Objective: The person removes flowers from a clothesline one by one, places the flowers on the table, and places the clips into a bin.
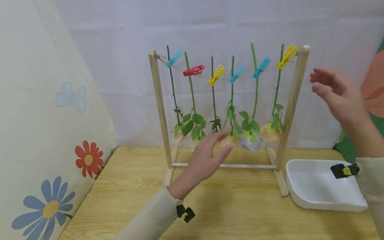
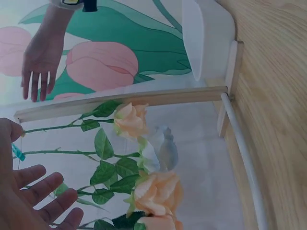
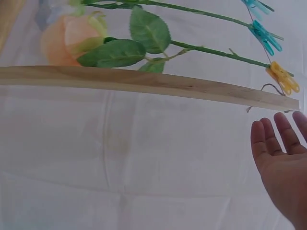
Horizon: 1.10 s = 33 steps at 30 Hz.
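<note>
Several artificial roses hang head-down from a string on a wooden frame point(image 1: 295, 106), each stem held by a plastic clothespin. The clothespins are blue, red and yellow; a yellow clothespin point(image 1: 287, 56) sits at the right end, a red clothespin point(image 1: 193, 70) left of the middle. My left hand point(image 1: 206, 157) is in front of the hanging blooms, fingers apart and nothing in them. Past it shows a peach rose point(image 2: 158, 194) in the left wrist view. Beside the frame's right post, my right hand point(image 1: 343, 97) is raised with relaxed, empty fingers, near the knotted string end point(image 3: 271, 87).
A white plastic tray point(image 1: 325, 185) stands on the wooden table point(image 1: 238, 215), right of the frame's foot. A white rod point(image 1: 247, 166) joins the two feet low down. White cloth point(image 1: 132, 54) hangs behind, and painted flower walls flank both sides.
</note>
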Each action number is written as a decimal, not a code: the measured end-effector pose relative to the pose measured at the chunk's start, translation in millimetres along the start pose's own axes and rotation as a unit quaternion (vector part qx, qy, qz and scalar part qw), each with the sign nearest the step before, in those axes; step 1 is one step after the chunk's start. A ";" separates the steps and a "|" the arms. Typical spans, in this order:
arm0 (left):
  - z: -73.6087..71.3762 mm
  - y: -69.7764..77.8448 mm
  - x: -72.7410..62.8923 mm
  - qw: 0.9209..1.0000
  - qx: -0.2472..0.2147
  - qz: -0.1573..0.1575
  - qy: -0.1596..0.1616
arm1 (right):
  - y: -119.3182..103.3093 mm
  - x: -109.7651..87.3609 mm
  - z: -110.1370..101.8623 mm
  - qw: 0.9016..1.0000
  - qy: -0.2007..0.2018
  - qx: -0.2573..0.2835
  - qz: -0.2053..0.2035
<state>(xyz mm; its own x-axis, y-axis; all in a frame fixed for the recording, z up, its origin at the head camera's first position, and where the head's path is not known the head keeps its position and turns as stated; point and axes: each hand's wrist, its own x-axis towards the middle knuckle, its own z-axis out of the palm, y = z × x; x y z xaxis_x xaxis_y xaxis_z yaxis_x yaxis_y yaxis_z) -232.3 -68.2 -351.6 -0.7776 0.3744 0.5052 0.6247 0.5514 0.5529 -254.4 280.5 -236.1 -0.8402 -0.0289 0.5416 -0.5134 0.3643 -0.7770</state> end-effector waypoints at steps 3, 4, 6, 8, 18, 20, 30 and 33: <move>2.8 5.8 9.4 1.000 -0.018 0.015 0.007 | -4.9 7.1 -0.7 0.999 0.000 0.040 -0.009; 4.1 7.3 12.6 1.000 -0.022 0.019 0.010 | -6.2 9.3 -1.3 0.998 -0.001 0.054 -0.012; 6.6 10.8 19.0 0.999 -0.027 0.032 0.017 | -8.5 13.8 -2.2 0.996 -0.003 0.092 -0.017; 9.5 14.1 26.1 0.998 -0.028 0.045 0.025 | -10.8 18.2 -2.9 0.991 -0.003 0.131 -0.020; 18.4 37.9 58.3 0.996 -0.067 0.056 0.032 | -21.5 40.6 -4.2 0.973 0.013 0.227 -0.048; 19.8 43.1 63.8 0.996 -0.068 0.059 0.030 | -23.2 44.6 -4.9 0.972 0.010 0.230 -0.048; 24.2 61.5 96.4 0.994 -0.090 0.053 0.010 | -30.5 66.4 -5.8 0.965 -0.027 0.256 -0.042; 26.6 64.4 104.1 0.993 -0.107 0.046 -0.002 | -30.8 71.3 -5.9 0.966 -0.041 0.251 -0.039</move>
<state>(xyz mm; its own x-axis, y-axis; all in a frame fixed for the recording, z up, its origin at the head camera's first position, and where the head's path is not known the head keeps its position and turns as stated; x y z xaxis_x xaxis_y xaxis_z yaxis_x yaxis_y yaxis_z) -274.9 26.2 -280.9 -0.7159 0.4193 0.5583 0.6943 0.3428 0.6328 -297.5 272.7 -171.7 -0.7964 -0.1188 0.5930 -0.5779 -0.1396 -0.8040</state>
